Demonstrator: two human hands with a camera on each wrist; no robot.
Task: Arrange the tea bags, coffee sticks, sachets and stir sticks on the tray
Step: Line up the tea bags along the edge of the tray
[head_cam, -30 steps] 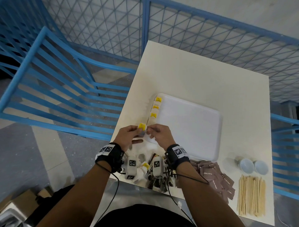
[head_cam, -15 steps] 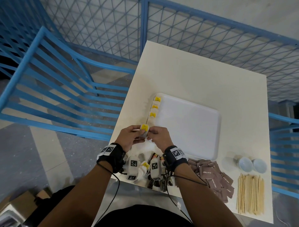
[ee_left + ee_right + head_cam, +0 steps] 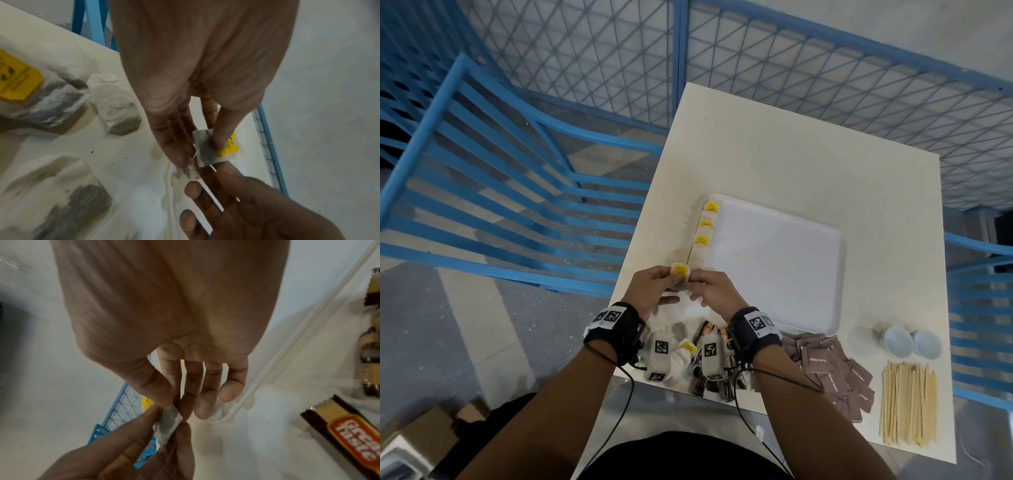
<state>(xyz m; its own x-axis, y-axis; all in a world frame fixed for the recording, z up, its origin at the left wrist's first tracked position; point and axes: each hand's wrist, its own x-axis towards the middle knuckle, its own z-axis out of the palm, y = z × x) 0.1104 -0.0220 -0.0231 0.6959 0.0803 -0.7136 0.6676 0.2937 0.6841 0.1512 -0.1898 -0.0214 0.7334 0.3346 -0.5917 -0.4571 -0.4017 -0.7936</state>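
Note:
Both hands hold one tea bag (image 3: 680, 274) with a yellow tag just above the near left corner of the white tray (image 3: 774, 263). My left hand (image 3: 654, 291) pinches the tea bag (image 3: 207, 149) between thumb and fingers. My right hand (image 3: 710, 291) pinches its other edge, seen as a grey paper strip (image 3: 168, 423). Three tea bags (image 3: 705, 224) with yellow tags lie in a row along the tray's left edge. More tea bags (image 3: 53, 100) lie on the table near my left wrist, coffee sticks (image 3: 347, 433) near my right.
Brown sachets (image 3: 832, 370) are heaped to the right of my right wrist. A bundle of wooden stir sticks (image 3: 907, 404) lies at the table's near right, behind it two small white cups (image 3: 911, 342). Blue railings (image 3: 517, 192) stand left of and behind the table.
Both hands have stayed together on the tea bag at the tray's near left corner, shifting only slightly. The view has drifted a little.

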